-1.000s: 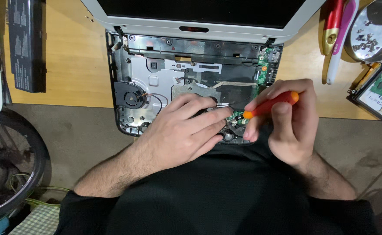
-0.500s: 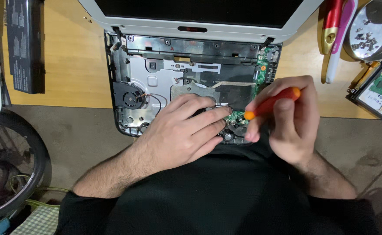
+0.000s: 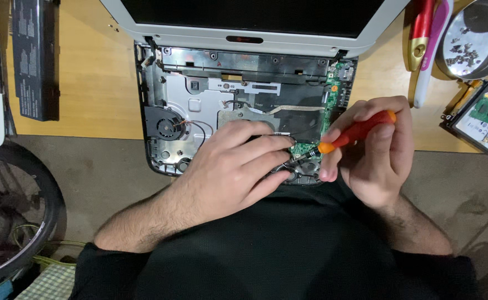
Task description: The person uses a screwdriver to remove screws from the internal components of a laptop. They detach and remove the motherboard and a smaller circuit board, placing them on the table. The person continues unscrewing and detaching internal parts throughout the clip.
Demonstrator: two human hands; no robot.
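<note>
Two hands working mid-frame: right hand [image 3: 374, 153] pinching the light, stiff orange screwdriver [image 3: 355, 132] by its grippy handle, left hand [image 3: 230, 166] pressing curled fingers on the fragile opened laptop [image 3: 199, 94], tip probably seating in a screw.

The left hand [image 3: 230, 166] hides the screwdriver [image 3: 355, 132] tip and board beneath.

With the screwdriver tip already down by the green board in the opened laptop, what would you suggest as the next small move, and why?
Probably keep the left hand pressing on the opened laptop and turn the orange screwdriver in the right hand gently. Its tip sits at the near edge of the green board, with thin wires close by, so a slip could catch them. Whether it sits on a screw is hidden.
</note>
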